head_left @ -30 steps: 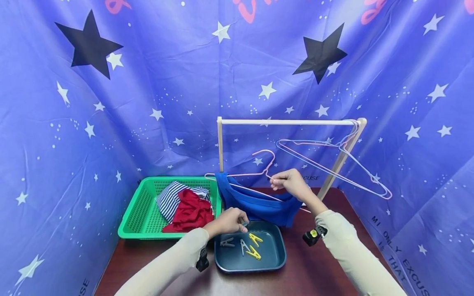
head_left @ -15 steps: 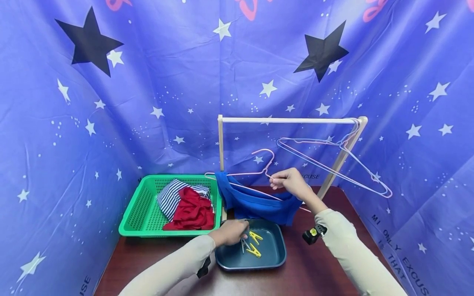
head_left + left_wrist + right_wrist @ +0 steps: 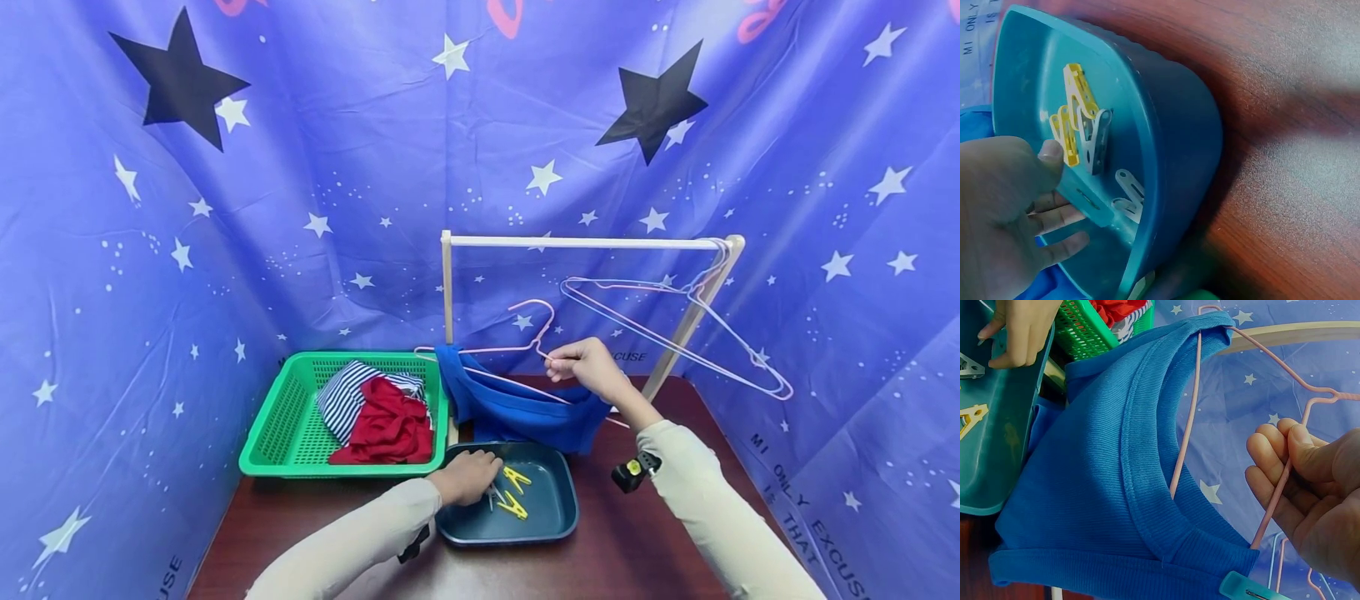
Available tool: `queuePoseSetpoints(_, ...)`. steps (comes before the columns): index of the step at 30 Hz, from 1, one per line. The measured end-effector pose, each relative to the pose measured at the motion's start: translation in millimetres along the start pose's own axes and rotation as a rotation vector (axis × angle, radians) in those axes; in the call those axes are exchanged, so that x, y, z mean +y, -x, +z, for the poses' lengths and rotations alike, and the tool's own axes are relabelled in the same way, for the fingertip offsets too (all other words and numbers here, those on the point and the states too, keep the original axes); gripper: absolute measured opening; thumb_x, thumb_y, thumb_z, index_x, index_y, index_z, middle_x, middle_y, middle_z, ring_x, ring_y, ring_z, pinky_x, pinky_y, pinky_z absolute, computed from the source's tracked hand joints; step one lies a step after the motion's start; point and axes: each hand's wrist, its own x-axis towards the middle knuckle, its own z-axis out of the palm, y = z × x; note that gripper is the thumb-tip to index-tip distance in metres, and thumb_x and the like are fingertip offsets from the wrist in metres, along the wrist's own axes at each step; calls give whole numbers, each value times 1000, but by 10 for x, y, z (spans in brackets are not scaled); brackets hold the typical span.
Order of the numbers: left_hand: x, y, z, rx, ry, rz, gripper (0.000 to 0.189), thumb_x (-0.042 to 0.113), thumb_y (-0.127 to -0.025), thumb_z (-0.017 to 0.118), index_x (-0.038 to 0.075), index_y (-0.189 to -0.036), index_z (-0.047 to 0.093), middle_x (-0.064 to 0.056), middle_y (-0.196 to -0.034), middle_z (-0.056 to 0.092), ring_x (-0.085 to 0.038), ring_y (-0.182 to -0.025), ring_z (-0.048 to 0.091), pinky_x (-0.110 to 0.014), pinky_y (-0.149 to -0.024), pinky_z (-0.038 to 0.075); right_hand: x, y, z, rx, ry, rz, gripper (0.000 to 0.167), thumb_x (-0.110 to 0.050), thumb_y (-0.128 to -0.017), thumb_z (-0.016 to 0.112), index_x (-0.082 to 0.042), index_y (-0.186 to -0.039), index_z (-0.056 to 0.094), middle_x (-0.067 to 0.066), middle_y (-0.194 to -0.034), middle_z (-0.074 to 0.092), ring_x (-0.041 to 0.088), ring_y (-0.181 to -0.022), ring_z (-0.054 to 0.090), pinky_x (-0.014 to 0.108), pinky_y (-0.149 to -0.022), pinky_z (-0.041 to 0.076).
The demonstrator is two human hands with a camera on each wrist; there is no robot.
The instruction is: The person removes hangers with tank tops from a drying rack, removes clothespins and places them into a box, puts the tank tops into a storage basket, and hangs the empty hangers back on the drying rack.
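My left hand (image 3: 467,479) reaches into the dark teal tray (image 3: 555,500). A teal clothespin (image 3: 1085,199) lies against its fingers, overlapping the fingertips in the left wrist view; the right wrist view puts this clip between thumb and finger. Two yellow clothespins (image 3: 1079,90) and grey ones (image 3: 1092,140) lie in the tray beside the hand. With thumb and fingers my right hand (image 3: 591,367) pinches the sloping arm of a pink wire hanger (image 3: 1272,503). From that hanger hangs a blue top (image 3: 517,421), with another teal clothespin (image 3: 1244,585) at its right shoulder.
A green basket (image 3: 255,450) at the left contains a red cloth (image 3: 390,425) and a striped cloth (image 3: 341,404). Behind the top stands a rack with a white bar (image 3: 577,242). Pink and blue hangers (image 3: 675,354) hang at its right end.
My left hand has moved lower and to the left in the tray, over a grey clothespin that showed before. My right hand keeps its grip on the hanger in nearly the same place.
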Motion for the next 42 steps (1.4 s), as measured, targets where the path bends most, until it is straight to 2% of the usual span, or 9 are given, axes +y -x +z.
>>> queuePoseSetpoints(4,4,-27,20,-26,-48,31,33,28,-100,65,18,-131,58,2,-126,64,-13,-116,61,-32,-94,53,-16,-9,0,0,12,4,20,4,-98,61,18,-108,70,32,-96,73,13,-75,74,30,-77,62)
queuePoseSetpoints(8,29,-41,10,-19,-85,77,32,23,-97,68,19,-129,62,2,-123,66,-12,-110,62,-27,-90,54,-27,-12,1,-1,18,-1,20,4,-98,61,19,-108,69,32,-95,73,15,-75,74,31,-77,62)
queuePoseSetpoints(16,61,-79,1,23,-64,128,28,17,-94,72,20,-121,67,2,-113,67,-11,-100,64,-23,-85,54,-13,-12,15,-4,-4,-3,19,4,-98,60,18,-107,70,31,-94,73,7,-72,72,32,-77,63)
queuePoseSetpoints(24,84,-86,32,40,-46,116,19,12,-89,76,18,-106,71,2,-103,65,-10,-90,63,-23,-78,54,17,29,-1,4,-57,10,21,7,-98,58,23,-110,66,32,-95,73,12,-74,74,29,-75,62)
queuePoseSetpoints(27,90,-84,48,48,-46,107,15,11,-88,77,18,-100,72,2,-103,65,-10,-89,63,-23,-78,54,42,66,-50,17,-63,12,21,8,-99,57,23,-110,66,29,-95,74,12,-74,74,30,-75,62)
queuePoseSetpoints(33,62,-89,101,68,-38,107,10,10,-89,74,18,-95,72,1,-105,67,-12,-91,64,-25,-78,55,166,143,-212,35,-98,23,23,9,-98,57,27,-113,61,30,-97,73,12,-75,74,33,-76,63)
queuePoseSetpoints(38,31,-100,159,89,-25,120,10,9,-88,75,17,-90,70,0,-102,66,-13,-88,65,-25,-76,54,308,231,-388,64,-157,56,26,10,-98,57,30,-114,58,9,-86,76,9,-73,74,28,-73,62)
queuePoseSetpoints(42,22,-83,166,89,-3,102,13,8,-86,76,18,-86,68,2,-97,64,-12,-84,63,-24,-72,53,382,321,-491,98,-144,76,27,9,-99,55,31,-115,57,8,-85,76,7,-71,74,25,-71,62)
